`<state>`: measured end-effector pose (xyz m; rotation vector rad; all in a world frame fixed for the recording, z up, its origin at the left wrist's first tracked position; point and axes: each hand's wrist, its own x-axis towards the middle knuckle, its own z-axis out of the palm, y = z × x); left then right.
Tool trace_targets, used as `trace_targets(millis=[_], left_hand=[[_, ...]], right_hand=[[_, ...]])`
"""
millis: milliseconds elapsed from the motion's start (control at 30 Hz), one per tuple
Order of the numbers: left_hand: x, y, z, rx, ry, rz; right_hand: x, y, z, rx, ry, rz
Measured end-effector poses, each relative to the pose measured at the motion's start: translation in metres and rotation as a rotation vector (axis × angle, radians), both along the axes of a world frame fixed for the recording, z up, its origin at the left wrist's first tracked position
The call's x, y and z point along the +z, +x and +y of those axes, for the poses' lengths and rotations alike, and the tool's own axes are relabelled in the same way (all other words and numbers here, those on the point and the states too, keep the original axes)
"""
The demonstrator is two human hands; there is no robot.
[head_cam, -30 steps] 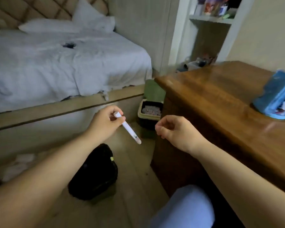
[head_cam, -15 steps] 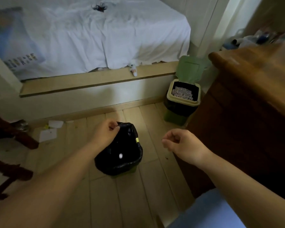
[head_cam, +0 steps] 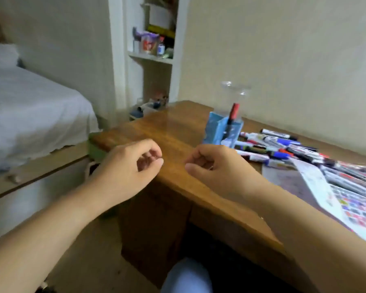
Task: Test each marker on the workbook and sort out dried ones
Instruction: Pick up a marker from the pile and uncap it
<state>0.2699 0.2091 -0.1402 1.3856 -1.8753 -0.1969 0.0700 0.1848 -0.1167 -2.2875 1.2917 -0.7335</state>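
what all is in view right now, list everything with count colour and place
desk: one, brown wood, centre to right
markers: a pile, too many to count, mixed colours, on the desk at right
workbook: one, white with colourful print, right desk edge, partly under markers
blue holder: one, on the desk behind the pile
red marker: one, standing in the holder
clear cup: one, by the holder
bed: one, white sheet, left
shelf: one, white, back, cluttered
left hand: loosely curled, holding nothing
right hand: loosely curled, holding nothing

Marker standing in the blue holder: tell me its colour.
Red and black marker, clearest in the head view.
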Motion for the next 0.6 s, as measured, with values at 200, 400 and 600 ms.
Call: trace_targets(millis=[200, 400, 600], left_hand=[[0.020, -0.142, -0.048, -0.301, -0.039, -0.101], [0.023, -0.264, -0.076, -0.529, -0.059, -0.096], [0.021, -0.334, -0.098, -0.666, 0.019, -0.236]], right_hand=[[0.012, -0.161, 0.010, -0.400, -0.021, 0.048], [0.003, -0.288, 0.029, -0.695, -0.019, 0.060], [-0.008, -0.357, 0.024, -0.814, 0.000, 0.192]])
